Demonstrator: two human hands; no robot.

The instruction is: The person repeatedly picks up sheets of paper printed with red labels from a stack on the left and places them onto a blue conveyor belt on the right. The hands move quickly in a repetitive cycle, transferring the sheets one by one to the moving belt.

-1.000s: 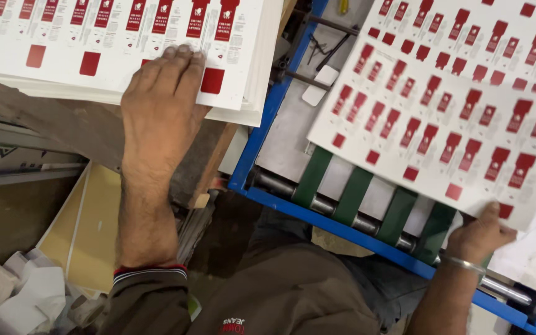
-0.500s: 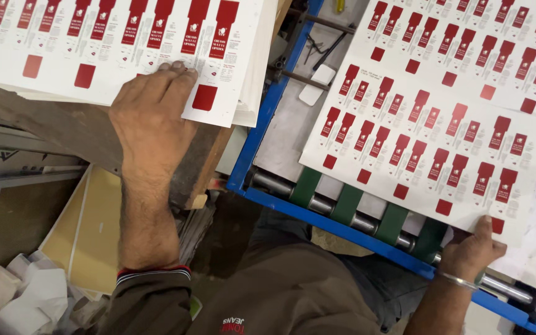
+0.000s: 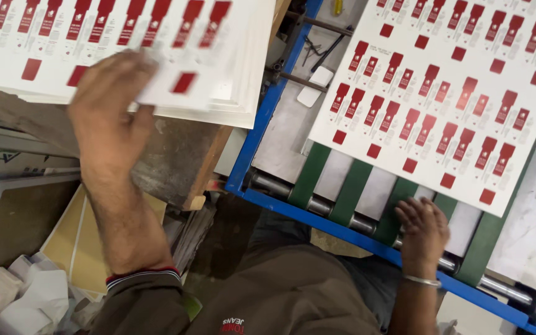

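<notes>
Reaching up, the left hand (image 3: 110, 111) lies with its fingers spread on the lower edge of the sheet stack (image 3: 175, 49), which sits on a worn wooden bench (image 3: 169, 161). Motion blur smears that hand, so I cannot tell whether it pinches the top sheet or only presses on it. The stack's sheets are white card printed with rows of red tag shapes and small red squares.

To the right of the stack stands a blue-framed feeder (image 3: 262, 124). A single printed sheet (image 3: 448, 93) of the same pattern lies tilted on its bed, resting over green belts (image 3: 350, 192) that run across steel rollers (image 3: 280, 186). The right hand (image 3: 423, 229) is at the near edge of the feeder, just below that sheet's lower edge, fingers curled loosely down onto a belt and roller, grasping nothing that I can see. A thin metal bangle (image 3: 422, 281) circles its wrist.

Below the stack, under the bench, yellowish boards (image 3: 75, 242) lean, and crumpled white scraps (image 3: 26, 304) lie at the lower left. Small white blocks (image 3: 314, 87) sit on the feeder's grey plate, between the stack and the loose sheet. The person's brown sleeve (image 3: 150, 298) has a red-striped cuff.
</notes>
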